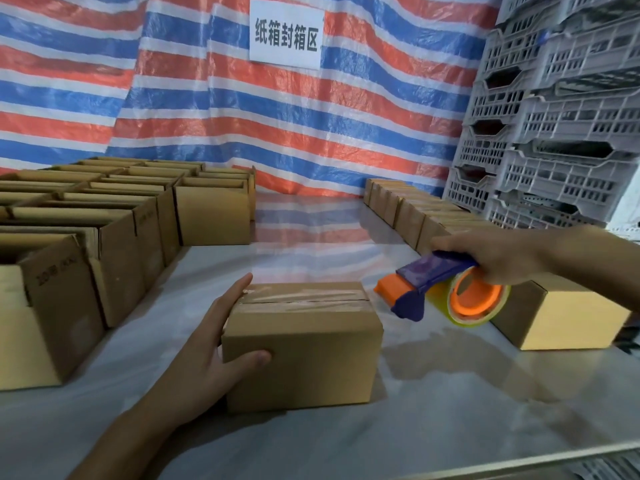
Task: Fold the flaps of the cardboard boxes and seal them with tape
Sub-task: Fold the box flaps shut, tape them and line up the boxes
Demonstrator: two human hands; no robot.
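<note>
Steadied the taped box on the surface with left hand spread along its end. Clasped tape dispenser in right hand, just beside. Judged light, stiff, dentable; best taken by both ends.

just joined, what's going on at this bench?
A person is sealing cardboard boxes on a table. The left hand braces the box in the middle, fingers straight along its left end, thumb on the front face. Clear tape already runs over its top seam. The right hand holds the tape dispenser in the air just right of that box, off the cardboard. At the left stand open boxes; closed boxes line the right.
</note>
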